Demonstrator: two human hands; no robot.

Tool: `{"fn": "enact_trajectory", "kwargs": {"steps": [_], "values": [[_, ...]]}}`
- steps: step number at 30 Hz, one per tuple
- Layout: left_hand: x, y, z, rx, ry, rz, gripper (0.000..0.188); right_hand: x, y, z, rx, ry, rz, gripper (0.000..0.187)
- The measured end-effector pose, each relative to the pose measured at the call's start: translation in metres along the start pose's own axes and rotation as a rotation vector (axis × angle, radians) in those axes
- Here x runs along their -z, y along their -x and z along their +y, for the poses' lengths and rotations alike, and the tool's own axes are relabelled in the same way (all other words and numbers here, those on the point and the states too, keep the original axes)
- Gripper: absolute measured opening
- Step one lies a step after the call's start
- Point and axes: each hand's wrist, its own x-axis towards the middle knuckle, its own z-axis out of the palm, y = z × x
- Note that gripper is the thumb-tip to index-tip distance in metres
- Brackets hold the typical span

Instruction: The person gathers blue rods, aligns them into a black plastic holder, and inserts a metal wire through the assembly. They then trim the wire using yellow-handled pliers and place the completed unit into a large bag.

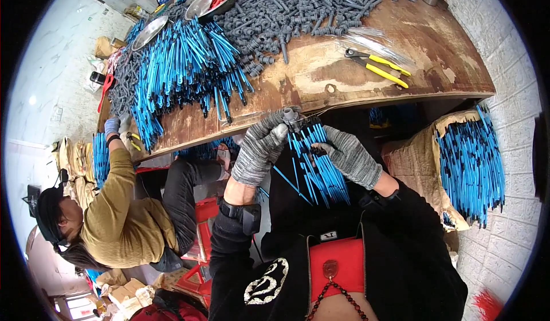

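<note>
From my view, the left hand (pixel 256 149), in a grey knitted glove, has its grip closed on a grey plastic tubular fitting (pixel 291 116). The right hand (pixel 350 159), gloved the same, has its grip folded closely on a bundle of thin blue-and-black rods (pixel 325 176), just before the worn brown wooden tabletop (pixel 315 86).
</note>
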Motion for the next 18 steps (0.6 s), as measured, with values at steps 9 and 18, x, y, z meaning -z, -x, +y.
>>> {"fn": "enact_trajectory", "kwargs": {"steps": [9,18], "values": [[0.014,-0.007,-0.012,-0.172,-0.118,-0.075,0.033,-0.002,-0.002,0.005,-0.103,0.072,-0.067,0.029],[0.026,-0.009,0.004,-0.144,-0.008,-0.187,0.037,0.002,-0.014,-0.014,-0.076,-0.210,-0.254,0.025]]}}
